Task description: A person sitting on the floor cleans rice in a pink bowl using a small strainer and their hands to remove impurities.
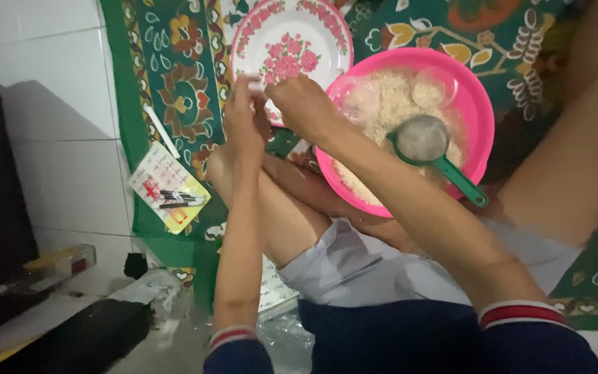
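I'm looking at a home floor: white tiles (pixel 57 159), a green patterned mat (pixel 174 76), a flowered plate (pixel 292 34) and a pink bowl of grain (pixel 475 104) set beside bare crossed legs

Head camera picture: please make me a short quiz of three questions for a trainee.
1. True or false: the green scoop lies inside the pink bowl.
2. Which pattern has the white plate? A) blue stripes B) pink flowers C) plain
3. Fill in: the left hand and right hand meet over the plate's near ___.

Key: 1 true. 2 B. 3 rim; what they pinch is too blurred to tell.
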